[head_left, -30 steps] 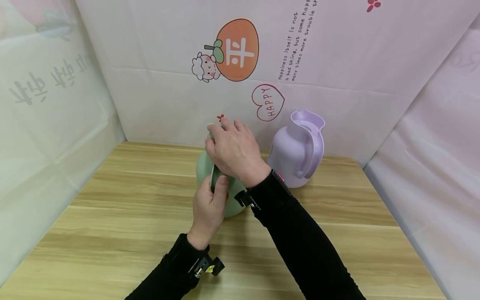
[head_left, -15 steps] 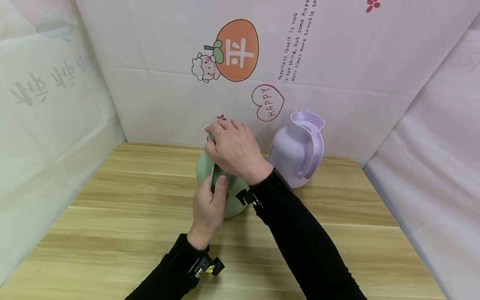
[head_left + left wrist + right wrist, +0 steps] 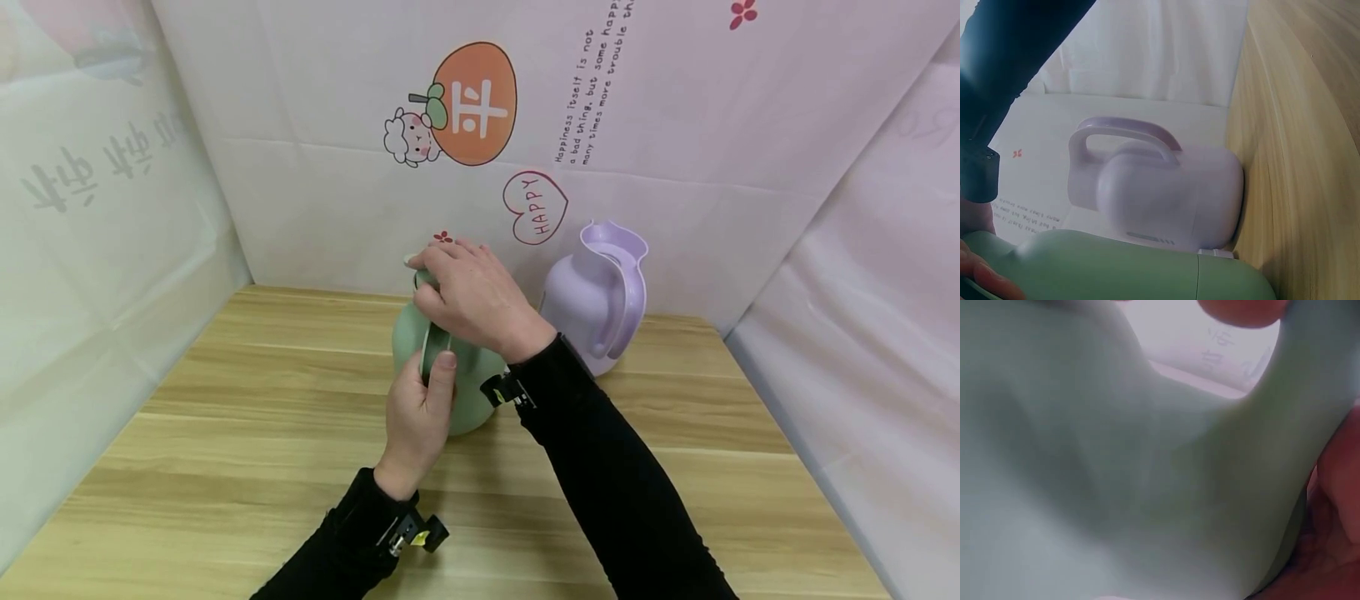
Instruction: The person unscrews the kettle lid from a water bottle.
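Observation:
A green jug (image 3: 476, 396) stands on the table with both hands on it. Its handle is gripped by my left hand (image 3: 420, 417), the thumb lying along it. My right hand (image 3: 480, 300) holds the top of the jug, fingers bent over it and thumb below them, so most of the mouth is hidden. A pale green edge pokes out left of those fingertips. In the left wrist view the jug's side (image 3: 1116, 269) runs along the bottom; in the right wrist view its blurred green surface (image 3: 1147, 487) fills most of the picture.
Just behind and right of the green jug a purple jug (image 3: 585, 304) stands upright on the wooden table (image 3: 247, 433), its handle toward the front right. A printed white cloth (image 3: 322, 208) hangs behind, and pale cloths hang at both sides.
My right hand and wrist have shifted slightly right and toward me over the jug's top, uncovering a little more of its left edge. My left hand and both jugs stay in place.

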`<state>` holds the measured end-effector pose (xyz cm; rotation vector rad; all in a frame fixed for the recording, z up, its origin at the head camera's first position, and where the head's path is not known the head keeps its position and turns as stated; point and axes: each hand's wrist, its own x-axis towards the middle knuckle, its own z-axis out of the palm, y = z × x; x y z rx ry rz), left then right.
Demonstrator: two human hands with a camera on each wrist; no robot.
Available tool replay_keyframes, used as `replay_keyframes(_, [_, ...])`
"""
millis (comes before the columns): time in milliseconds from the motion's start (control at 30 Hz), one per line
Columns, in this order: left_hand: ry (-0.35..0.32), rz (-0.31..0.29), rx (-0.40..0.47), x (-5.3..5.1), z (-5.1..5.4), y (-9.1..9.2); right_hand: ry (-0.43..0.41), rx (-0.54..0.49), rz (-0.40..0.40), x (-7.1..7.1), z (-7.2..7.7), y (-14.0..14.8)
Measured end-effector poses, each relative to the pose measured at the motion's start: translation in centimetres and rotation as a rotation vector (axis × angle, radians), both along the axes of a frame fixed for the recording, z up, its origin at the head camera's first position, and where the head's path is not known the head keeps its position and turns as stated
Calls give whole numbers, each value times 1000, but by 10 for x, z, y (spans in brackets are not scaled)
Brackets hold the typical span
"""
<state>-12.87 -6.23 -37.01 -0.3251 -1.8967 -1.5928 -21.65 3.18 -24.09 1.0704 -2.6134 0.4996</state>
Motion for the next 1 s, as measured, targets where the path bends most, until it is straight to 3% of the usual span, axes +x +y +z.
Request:
replay_keyframes(600, [5, -9, 3, 0, 0, -1, -86, -21, 109, -12, 3, 6])
replay_keyframes(1000, [-5, -8, 4, 1, 1, 0, -162, -55, 126, -17, 3, 10])
